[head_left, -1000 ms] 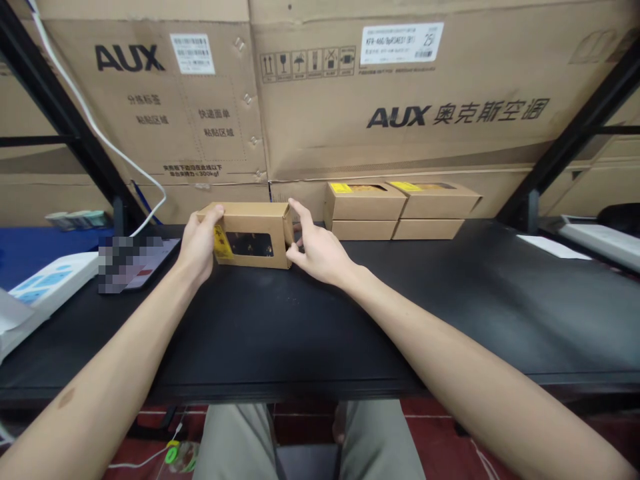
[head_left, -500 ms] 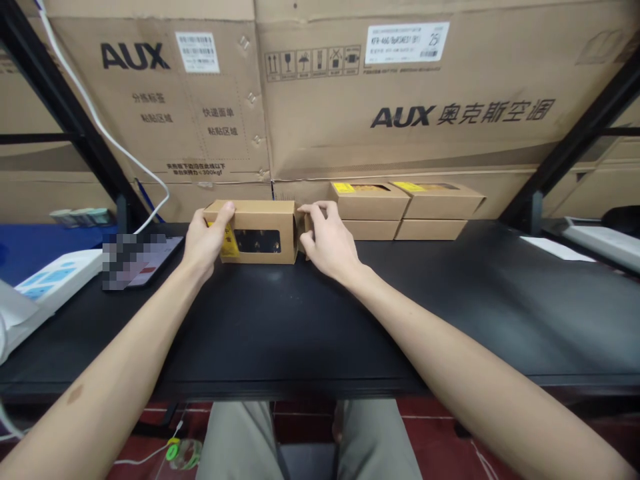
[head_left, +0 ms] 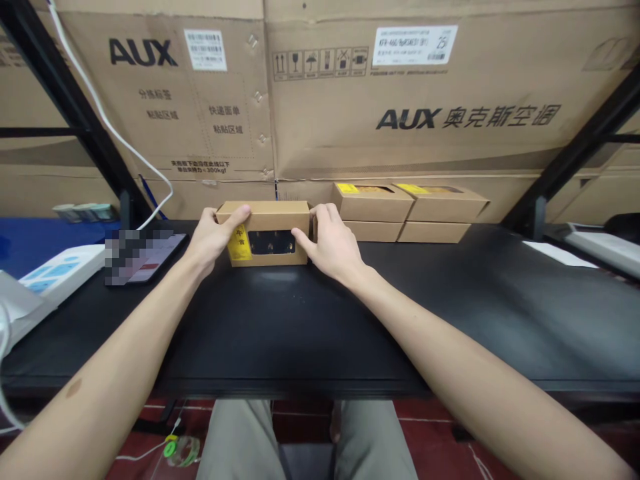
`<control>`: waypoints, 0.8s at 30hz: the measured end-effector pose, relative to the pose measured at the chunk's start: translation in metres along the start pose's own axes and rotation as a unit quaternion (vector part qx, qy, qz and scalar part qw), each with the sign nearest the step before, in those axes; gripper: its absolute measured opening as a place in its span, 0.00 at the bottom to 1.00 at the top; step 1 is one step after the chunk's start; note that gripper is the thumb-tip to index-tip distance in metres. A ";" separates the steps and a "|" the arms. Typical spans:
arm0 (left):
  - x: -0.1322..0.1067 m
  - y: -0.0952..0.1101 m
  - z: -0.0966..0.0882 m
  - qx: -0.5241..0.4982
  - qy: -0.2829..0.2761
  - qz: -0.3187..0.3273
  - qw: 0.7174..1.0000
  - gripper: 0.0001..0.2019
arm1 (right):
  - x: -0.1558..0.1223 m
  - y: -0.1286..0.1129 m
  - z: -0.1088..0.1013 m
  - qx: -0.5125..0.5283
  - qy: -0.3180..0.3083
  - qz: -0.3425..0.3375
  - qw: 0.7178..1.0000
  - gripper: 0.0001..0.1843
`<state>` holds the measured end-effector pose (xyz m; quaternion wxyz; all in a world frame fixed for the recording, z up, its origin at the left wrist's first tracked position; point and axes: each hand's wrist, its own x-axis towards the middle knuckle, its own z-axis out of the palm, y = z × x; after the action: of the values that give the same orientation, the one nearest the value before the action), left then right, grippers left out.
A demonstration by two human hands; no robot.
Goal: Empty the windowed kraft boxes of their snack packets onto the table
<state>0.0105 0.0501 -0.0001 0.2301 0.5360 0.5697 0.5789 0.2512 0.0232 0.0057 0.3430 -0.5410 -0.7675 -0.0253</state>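
Note:
A small brown cardboard box (head_left: 273, 220) with a dark window and a yellow label stands on the black table (head_left: 300, 320). My left hand (head_left: 213, 237) grips its left end, thumb on the top edge. My right hand (head_left: 333, 243) is closed round its right end, fingers over the end flap and thumb on the front face. Both hands hold the box against the table.
Several more brown window boxes (head_left: 407, 212) are stacked in two layers to the right, against large AUX cartons (head_left: 400, 100). A blurred flat device (head_left: 143, 253) and a white box (head_left: 55, 273) lie at the left. Black shelf struts (head_left: 575, 153) flank both sides. White sheets (head_left: 560, 253) lie far right.
My right hand has moved from an open, pinching pose beside the right end flap to closed round that end. The flap, open a second ago, now lies shut under my fingers.

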 end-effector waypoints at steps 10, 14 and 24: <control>-0.005 0.008 -0.001 0.007 0.003 -0.031 1.000 0.40 | 0.002 0.005 0.002 0.019 0.028 -0.013 0.999 0.14; -0.005 0.007 -0.001 0.010 0.010 -0.031 0.999 0.41 | 0.002 0.004 0.001 0.008 0.020 -0.009 1.000 0.14; -0.006 0.000 0.003 -0.006 -0.020 -0.020 1.000 0.35 | 0.007 0.017 0.005 0.018 0.034 -0.016 0.999 0.13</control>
<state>0.0150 0.0466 -0.0028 0.2564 0.5344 0.5723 0.5667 0.2620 0.0377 0.0005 0.3778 -0.5216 -0.7642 -0.0349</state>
